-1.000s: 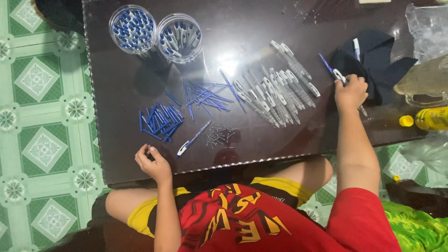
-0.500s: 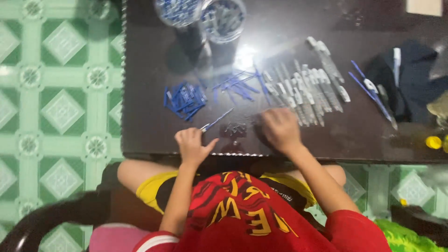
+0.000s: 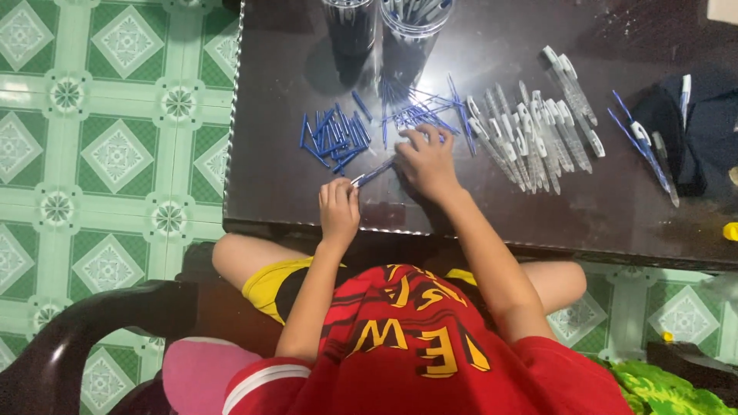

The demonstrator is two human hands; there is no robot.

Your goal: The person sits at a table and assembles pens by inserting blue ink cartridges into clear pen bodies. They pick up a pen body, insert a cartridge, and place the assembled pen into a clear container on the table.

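Observation:
My left hand (image 3: 339, 206) pinches the near end of a blue and clear pen (image 3: 374, 174) that lies slanted on the dark table (image 3: 277, 192). My right hand (image 3: 427, 163) rests with curled fingers on a scatter of thin blue refills (image 3: 419, 114), its thumb at the pen's far end. Whether it grips anything is hidden under the fingers. A heap of short blue caps (image 3: 332, 138) lies just left of the hands. A row of clear pen barrels (image 3: 530, 131) lies to the right.
Two clear round tubs (image 3: 350, 23) (image 3: 415, 19) with pen parts stand at the table's far edge. Finished blue pens (image 3: 642, 146) lie beside a dark cloth (image 3: 707, 131) at the right. A dark chair arm (image 3: 84, 330) curves at lower left over green tiled floor (image 3: 108, 154).
My right hand left the pens at the far right, passed over the clear barrels and now sits on the blue refills. My left hand moved up onto the slanted pen.

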